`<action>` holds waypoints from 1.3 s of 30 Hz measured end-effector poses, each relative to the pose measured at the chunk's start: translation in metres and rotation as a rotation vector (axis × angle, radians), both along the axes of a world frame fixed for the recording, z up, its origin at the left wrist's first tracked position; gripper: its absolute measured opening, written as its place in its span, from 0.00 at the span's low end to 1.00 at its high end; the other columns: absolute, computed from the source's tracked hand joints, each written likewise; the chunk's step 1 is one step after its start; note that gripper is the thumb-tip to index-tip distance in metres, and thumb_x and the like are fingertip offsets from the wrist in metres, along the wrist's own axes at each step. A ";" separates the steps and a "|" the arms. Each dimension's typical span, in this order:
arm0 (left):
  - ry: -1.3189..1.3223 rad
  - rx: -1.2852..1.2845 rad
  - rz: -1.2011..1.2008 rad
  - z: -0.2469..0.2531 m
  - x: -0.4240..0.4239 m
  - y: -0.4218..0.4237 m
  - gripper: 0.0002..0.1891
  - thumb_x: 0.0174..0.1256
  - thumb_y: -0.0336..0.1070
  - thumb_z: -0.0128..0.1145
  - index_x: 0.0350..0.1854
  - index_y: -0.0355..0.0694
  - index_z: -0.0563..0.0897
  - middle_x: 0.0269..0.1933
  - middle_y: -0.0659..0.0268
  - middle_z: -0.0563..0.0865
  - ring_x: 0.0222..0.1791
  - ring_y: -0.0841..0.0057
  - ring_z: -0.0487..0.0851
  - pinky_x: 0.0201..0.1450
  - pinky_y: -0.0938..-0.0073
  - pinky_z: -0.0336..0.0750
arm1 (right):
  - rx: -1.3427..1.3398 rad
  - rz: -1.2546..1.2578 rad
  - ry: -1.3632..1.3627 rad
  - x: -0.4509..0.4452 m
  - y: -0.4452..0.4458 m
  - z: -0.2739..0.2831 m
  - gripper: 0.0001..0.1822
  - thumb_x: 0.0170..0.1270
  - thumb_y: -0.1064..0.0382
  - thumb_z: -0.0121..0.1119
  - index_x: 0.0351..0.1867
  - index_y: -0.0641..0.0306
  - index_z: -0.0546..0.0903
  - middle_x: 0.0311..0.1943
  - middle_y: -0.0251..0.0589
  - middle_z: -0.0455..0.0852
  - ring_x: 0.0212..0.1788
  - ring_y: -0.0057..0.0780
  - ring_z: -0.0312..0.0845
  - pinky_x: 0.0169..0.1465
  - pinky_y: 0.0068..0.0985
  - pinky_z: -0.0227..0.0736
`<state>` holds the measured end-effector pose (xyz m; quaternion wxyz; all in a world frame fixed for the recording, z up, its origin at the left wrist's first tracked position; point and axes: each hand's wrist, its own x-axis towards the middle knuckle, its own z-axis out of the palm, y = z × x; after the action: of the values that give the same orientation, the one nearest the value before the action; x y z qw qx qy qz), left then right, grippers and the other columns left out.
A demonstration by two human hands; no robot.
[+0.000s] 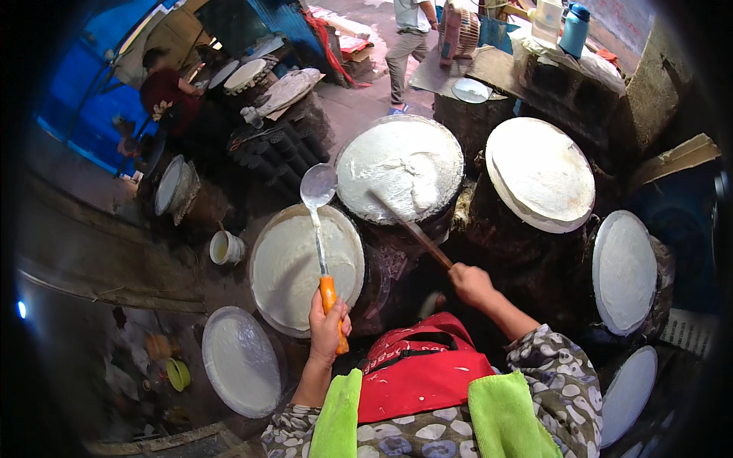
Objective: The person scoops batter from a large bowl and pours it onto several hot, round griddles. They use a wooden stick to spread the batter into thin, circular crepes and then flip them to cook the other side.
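My left hand (327,325) grips the orange handle of a metal ladle (318,184), whose bowl is coated with white batter and stands over the far edge of a round pan of white batter (286,269). In my right hand (472,286) is a wooden stick or flat scraper (426,240). Its far end touches or hangs just above the thick white batter on a round griddle (401,163) ahead of me. That batter is heaped and wrinkled at the right of its middle.
Round pans with white contents stand at right (541,172), far right (624,272) and lower left (241,362). A small white bucket (227,248) sits left, near stacked dark perforated cylinders (278,149). One person (172,94) is at back left; another (408,51) stands beyond the griddle.
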<state>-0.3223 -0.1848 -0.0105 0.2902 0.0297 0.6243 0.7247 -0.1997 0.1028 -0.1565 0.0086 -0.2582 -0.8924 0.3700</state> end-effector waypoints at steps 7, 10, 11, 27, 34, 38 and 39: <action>-0.030 -0.026 -0.049 0.000 -0.006 0.025 0.19 0.70 0.32 0.49 0.61 0.42 0.64 0.27 0.69 0.70 0.15 0.87 0.67 0.16 0.86 0.65 | 0.031 -0.034 0.099 -0.013 0.039 0.003 0.15 0.68 0.54 0.45 0.34 0.63 0.76 0.28 0.58 0.81 0.35 0.58 0.78 0.40 0.49 0.71; -0.050 -0.038 -0.057 0.002 -0.002 0.026 0.18 0.70 0.32 0.48 0.60 0.42 0.64 0.27 0.69 0.70 0.15 0.87 0.67 0.17 0.85 0.65 | 0.165 0.152 -0.035 0.011 0.039 0.006 0.13 0.67 0.55 0.46 0.34 0.62 0.75 0.23 0.57 0.81 0.30 0.56 0.79 0.36 0.48 0.72; -0.071 -0.035 -0.056 0.003 -0.001 0.026 0.18 0.70 0.32 0.48 0.60 0.42 0.64 0.27 0.69 0.70 0.15 0.86 0.67 0.17 0.85 0.65 | 0.195 0.080 -0.012 0.018 0.048 -0.005 0.13 0.68 0.55 0.46 0.33 0.62 0.75 0.23 0.57 0.81 0.30 0.56 0.79 0.35 0.48 0.72; -0.063 -0.058 -0.036 -0.003 -0.011 0.062 0.19 0.71 0.34 0.47 0.62 0.43 0.63 0.26 0.68 0.70 0.15 0.84 0.68 0.17 0.84 0.67 | 0.338 0.084 0.019 -0.163 0.131 0.033 0.12 0.61 0.64 0.42 0.30 0.64 0.79 0.27 0.58 0.83 0.35 0.53 0.82 0.39 0.45 0.74; -0.110 -0.063 -0.019 -0.015 -0.016 0.058 0.15 0.71 0.35 0.47 0.58 0.42 0.66 0.26 0.68 0.71 0.15 0.83 0.69 0.17 0.84 0.67 | 0.144 -0.238 -0.039 -0.063 0.108 0.018 0.17 0.69 0.55 0.43 0.34 0.69 0.75 0.29 0.60 0.83 0.34 0.56 0.80 0.38 0.49 0.74; -0.147 -0.081 -0.057 -0.013 -0.020 0.072 0.12 0.71 0.37 0.47 0.53 0.42 0.67 0.25 0.67 0.72 0.15 0.82 0.69 0.16 0.83 0.66 | 0.175 -0.061 -0.050 -0.086 0.066 0.020 0.12 0.63 0.62 0.45 0.33 0.68 0.76 0.26 0.58 0.84 0.32 0.52 0.83 0.37 0.45 0.77; -0.166 -0.075 -0.053 -0.012 -0.021 0.076 0.11 0.71 0.37 0.47 0.51 0.42 0.67 0.25 0.67 0.72 0.14 0.82 0.69 0.16 0.83 0.66 | 0.184 0.011 0.006 -0.095 0.059 0.018 0.11 0.62 0.62 0.46 0.33 0.68 0.76 0.25 0.58 0.84 0.32 0.52 0.83 0.36 0.44 0.77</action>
<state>-0.3437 -0.1092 -0.0229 0.3612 -0.0248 0.6236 0.6929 -0.2950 0.1622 -0.1388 0.0331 -0.2502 -0.9241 0.2871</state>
